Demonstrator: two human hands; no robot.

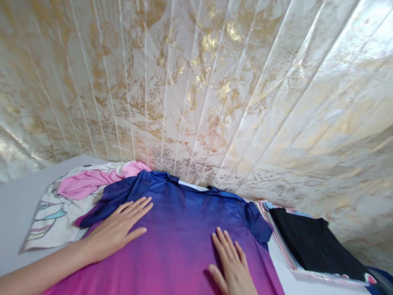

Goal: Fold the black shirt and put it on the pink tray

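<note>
A short-sleeved T-shirt (178, 229), dark blue at the shoulders and fading through purple to magenta, lies spread out before me with its neck at the far side. Flat on its left part, near the sleeve, rests my left hand (123, 225), fingers stretched and thumb apart. My right hand (230, 262) is on the lower right part of the shirt, its fingers extended and slightly spread. Neither hand grips anything. The shirt's lower hem is out of view.
Left of the shirt lies a white printed garment (52, 221) with a pink cloth (89, 182) on top, partly under the blue sleeve. A stack of folded clothes topped by a black garment (313, 241) is at the right. A gold-patterned curtain (196, 82) hangs behind the light surface (15, 213).
</note>
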